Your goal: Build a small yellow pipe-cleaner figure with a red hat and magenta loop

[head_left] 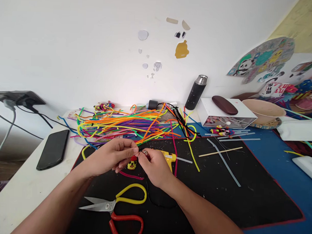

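Observation:
My left hand (116,154) and my right hand (155,166) meet over a black mat (220,187). Both pinch, fingertips almost touching, on a small yellow and red pipe-cleaner figure (132,163) that hangs just below them. What exactly sits between the fingertips is too small to tell. A yellow hot-glue gun (170,157) lies right behind my right hand, its clear glue stick pointing right. A pink pipe cleaner (130,176) curves on the mat under my hands.
A heap of coloured pipe cleaners (130,124) lies behind the hands. Yellow-and-red-handled scissors (117,206) lie near the front. A black phone (53,148) rests at the left. A dark flask (196,87), white box (226,112), bowl (265,112) and loose glue sticks (223,162) stand to the right.

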Demonstrator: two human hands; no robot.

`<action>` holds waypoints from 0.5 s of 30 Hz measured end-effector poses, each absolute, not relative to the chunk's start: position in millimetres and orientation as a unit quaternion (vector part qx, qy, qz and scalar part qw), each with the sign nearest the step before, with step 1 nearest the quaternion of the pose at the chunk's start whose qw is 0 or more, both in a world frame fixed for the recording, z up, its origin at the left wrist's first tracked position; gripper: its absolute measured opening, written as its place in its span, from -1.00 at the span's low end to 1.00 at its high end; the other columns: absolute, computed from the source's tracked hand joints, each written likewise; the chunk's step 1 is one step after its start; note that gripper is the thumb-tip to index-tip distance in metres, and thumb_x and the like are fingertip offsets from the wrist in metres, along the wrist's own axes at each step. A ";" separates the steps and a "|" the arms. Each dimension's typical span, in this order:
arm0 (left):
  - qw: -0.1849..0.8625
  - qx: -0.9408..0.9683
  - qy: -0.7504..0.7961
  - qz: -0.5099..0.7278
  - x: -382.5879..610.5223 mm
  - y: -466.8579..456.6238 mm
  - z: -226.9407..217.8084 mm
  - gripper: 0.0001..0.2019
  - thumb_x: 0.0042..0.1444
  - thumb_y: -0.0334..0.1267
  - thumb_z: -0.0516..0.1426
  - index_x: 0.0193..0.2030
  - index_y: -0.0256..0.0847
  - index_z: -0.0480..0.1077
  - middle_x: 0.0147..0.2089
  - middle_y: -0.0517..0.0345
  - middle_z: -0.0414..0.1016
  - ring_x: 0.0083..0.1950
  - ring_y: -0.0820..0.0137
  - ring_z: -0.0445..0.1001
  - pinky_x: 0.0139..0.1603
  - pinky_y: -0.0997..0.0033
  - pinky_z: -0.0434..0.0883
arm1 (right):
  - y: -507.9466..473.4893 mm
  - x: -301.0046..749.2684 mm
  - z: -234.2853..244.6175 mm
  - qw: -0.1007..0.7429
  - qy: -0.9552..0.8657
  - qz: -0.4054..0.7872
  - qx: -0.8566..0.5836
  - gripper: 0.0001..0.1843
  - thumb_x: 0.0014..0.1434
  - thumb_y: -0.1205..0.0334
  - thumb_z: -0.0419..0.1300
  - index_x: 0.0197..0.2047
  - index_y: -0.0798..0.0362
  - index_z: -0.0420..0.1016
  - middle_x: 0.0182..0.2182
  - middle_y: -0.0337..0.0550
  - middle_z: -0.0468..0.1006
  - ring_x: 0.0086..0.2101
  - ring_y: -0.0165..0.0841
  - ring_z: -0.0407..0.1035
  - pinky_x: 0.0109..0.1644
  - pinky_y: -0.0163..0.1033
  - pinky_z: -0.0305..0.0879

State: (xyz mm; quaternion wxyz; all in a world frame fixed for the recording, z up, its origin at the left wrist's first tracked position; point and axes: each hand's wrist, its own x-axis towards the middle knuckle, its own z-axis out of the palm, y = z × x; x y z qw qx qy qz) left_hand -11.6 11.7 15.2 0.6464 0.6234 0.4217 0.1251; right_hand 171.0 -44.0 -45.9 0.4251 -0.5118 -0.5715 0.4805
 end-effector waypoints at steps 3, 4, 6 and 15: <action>0.645 0.625 0.422 0.124 -11.2 11.9 15.3 -0.47 0.21 0.31 0.26 -0.28 -0.18 0.40 -0.66 0.39 0.26 -0.65 0.53 0.16 -0.62 0.55 0.13 | -43.7 170.8 -46.4 0.427 -0.566 0.485 -0.512 -0.59 0.33 0.06 0.11 -0.52 -0.04 0.15 -0.58 -0.40 0.16 -0.50 -0.42 0.04 -0.42 -0.24 -0.05; 0.644 0.626 0.422 0.123 -11.1 11.9 15.4 -0.47 0.21 0.32 0.26 -0.27 -0.19 0.40 -0.66 0.39 0.26 -0.66 0.53 0.16 -0.62 0.55 0.13 | -43.5 170.9 -46.5 0.427 -0.564 0.487 -0.512 -0.60 0.32 0.06 0.11 -0.52 -0.04 0.15 -0.58 -0.40 0.16 -0.50 -0.42 0.04 -0.42 -0.24 -0.05; 0.642 0.627 0.424 0.123 -10.9 11.9 15.6 -0.47 0.21 0.32 0.26 -0.26 -0.19 0.41 -0.66 0.39 0.25 -0.66 0.53 0.16 -0.62 0.55 0.13 | -43.3 170.9 -46.6 0.427 -0.563 0.489 -0.511 -0.60 0.32 0.06 0.11 -0.52 -0.04 0.15 -0.58 -0.40 0.15 -0.50 -0.42 0.04 -0.43 -0.24 -0.05; 0.640 0.626 0.428 0.121 -10.7 11.5 15.6 -0.48 0.20 0.31 0.26 -0.26 -0.19 0.40 -0.66 0.40 0.24 -0.65 0.53 0.15 -0.62 0.55 0.13 | -44.3 171.3 -45.5 0.429 -0.563 0.486 -0.513 -0.61 0.31 0.06 0.11 -0.53 -0.04 0.15 -0.58 -0.39 0.16 -0.50 -0.42 0.04 -0.42 -0.24 -0.05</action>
